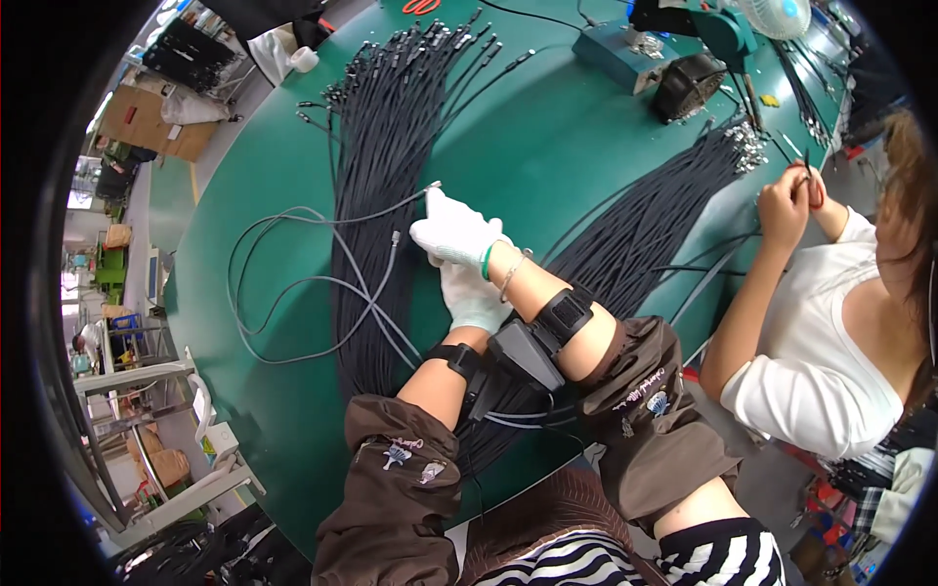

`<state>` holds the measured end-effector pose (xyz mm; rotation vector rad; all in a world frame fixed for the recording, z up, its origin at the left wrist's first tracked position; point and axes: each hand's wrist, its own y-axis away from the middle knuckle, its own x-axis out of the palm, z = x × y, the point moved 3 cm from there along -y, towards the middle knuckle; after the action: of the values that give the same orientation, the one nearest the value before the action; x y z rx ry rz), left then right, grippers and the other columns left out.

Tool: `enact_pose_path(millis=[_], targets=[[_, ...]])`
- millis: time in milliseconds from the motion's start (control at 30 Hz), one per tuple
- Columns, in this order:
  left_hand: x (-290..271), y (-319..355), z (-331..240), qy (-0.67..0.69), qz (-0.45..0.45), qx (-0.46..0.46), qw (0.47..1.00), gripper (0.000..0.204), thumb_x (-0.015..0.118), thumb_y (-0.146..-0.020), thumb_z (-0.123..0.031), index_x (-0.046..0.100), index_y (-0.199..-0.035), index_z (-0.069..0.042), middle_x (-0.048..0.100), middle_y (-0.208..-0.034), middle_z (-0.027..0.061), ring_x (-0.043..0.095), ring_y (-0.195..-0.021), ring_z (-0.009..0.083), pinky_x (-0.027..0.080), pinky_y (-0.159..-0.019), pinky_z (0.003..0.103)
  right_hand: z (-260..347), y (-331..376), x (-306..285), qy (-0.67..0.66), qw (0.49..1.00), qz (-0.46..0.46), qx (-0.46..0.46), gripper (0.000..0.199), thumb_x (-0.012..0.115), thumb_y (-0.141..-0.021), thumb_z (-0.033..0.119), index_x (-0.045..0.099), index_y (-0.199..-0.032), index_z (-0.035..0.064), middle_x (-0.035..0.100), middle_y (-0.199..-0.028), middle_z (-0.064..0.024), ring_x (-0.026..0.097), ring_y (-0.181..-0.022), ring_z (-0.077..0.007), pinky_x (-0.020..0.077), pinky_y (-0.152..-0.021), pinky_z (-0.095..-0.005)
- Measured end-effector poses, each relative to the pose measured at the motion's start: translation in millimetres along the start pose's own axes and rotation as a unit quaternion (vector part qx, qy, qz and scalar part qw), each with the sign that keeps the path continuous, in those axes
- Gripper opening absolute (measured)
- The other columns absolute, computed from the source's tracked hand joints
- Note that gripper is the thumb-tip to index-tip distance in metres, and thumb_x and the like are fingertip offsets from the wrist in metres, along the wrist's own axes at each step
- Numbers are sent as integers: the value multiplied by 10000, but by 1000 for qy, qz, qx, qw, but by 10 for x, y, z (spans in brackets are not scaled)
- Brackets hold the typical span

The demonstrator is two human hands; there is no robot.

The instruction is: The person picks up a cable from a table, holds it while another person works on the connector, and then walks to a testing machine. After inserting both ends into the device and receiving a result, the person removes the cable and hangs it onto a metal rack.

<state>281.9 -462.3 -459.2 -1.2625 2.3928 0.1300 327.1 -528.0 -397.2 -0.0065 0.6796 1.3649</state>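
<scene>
Both my hands wear white knit gloves and meet over the middle of the table. My right hand [454, 229] lies across the left, fingers closed at the tip of a grey cable [381, 208]. That cable's metal connector shows just above the glove, and its length loops out to the left. Beneath and nearer sits my left hand [471, 297], its fingers mostly hidden behind the right one. A loose grey cable end with a metal plug [395, 238] lies to the left of my hands, on a long bundle of black cables [376, 156].
The green table [234, 195] carries a second black cable bundle [645, 220] at right. A small black fan [688, 88] and a blue-green box [611, 57] stand at the back. On my right, a co-worker's hand [785, 207] holds red-handled scissors [813, 186].
</scene>
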Motion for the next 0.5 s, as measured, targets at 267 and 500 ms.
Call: enact_pose_path(millis=[267,500], targets=[[67,-111,131,99,-29,-46,994,519,356,-873,-442,358,-1275,-114,432,-1243,93,348,-1204,255,203,-1007,395,-101,-145,-72,-41,995,90,10,460,486,-740,316,511,-1091,20,643,-883,-145,593,-939,-309,366,-907,-401],[-38,-28,-215,-546,54,32,835,453,236,-933,-371,287,-1297,-105,381,-1302,88,369,-1191,234,267,-1013,396,158,27,-14,-39,988,146,10,355,452,-724,229,586,-950,-10,654,-745,-142,618,-856,-292,399,-844,-360]])
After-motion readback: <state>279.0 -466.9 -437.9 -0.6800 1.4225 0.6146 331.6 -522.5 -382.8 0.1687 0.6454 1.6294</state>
